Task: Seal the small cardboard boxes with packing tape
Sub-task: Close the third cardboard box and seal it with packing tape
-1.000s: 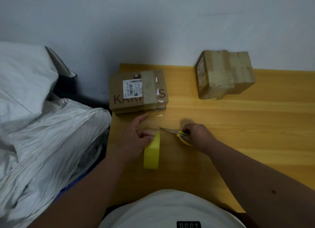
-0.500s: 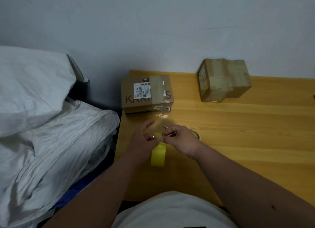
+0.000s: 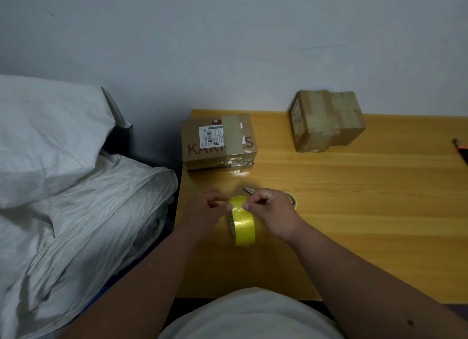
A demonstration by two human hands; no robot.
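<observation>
Step in hand looks like freeing the tape end; both hands meet at the top of the yellow tape roll [image 3: 242, 222], which stands on edge on the wooden table [image 3: 354, 212] close to the person; left hand [image 3: 202, 212] has curled fingers pinching the roll's top edge; right hand [image 3: 272, 209] pinches it from the other side, thumb against forefinger; scissors [image 3: 249, 189] lie just behind the right hand, mostly hidden.

Next move probably needs a strip peeled and carried to the printed box [image 3: 219, 142] ahead; second box [image 3: 326, 121] sits well apart, far right, already heavily taped; crumpled white bags [image 3: 76, 186] crowd the table's left edge; path to the box seems open.
</observation>
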